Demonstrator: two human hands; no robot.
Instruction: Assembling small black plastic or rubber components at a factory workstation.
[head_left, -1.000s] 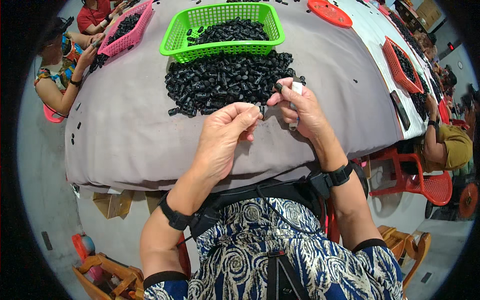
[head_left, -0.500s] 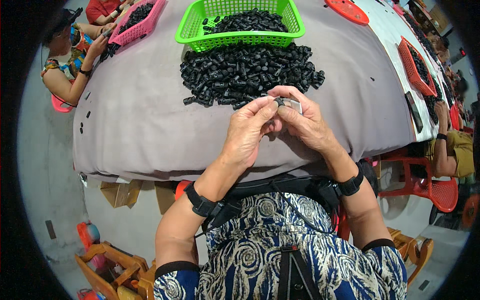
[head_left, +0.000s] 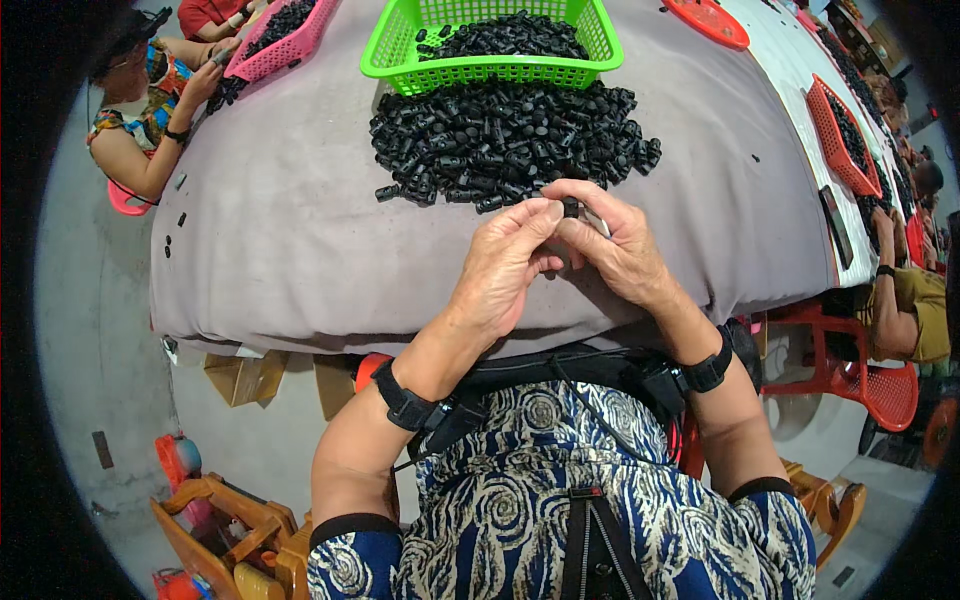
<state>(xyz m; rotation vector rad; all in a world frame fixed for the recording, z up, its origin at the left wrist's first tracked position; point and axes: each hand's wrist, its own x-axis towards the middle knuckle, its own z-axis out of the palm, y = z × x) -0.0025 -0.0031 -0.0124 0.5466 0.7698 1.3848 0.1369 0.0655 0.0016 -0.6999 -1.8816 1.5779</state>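
My two hands meet over the near part of the table, fingertips together. Between their tips shows a small black plastic piece [head_left: 571, 207]. My left hand [head_left: 502, 262] is closed in a pinch at its left side. My right hand [head_left: 622, 245] closes on it from the right, index finger curled over the top. A thin pale, flat-edged tool [head_left: 598, 223] sticks out within my right hand; its kind I cannot make out. Just beyond my fingers lies a heap of black cylindrical plastic pieces [head_left: 500, 140]. Part of the held piece is hidden by the fingers.
A green basket [head_left: 490, 76] holding similar black pieces stands behind the heap. Pink [head_left: 290, 55] and red baskets [head_left: 850, 150] sit left and right, with co-workers beside them. A dark phone-like slab [head_left: 836, 228] lies at right. Grey cloth [head_left: 290, 220] covers the table.
The black piece has turned between my fingertips, and the pale tool now shows more edge-on. My hands stay together; the whole view has shifted slightly.
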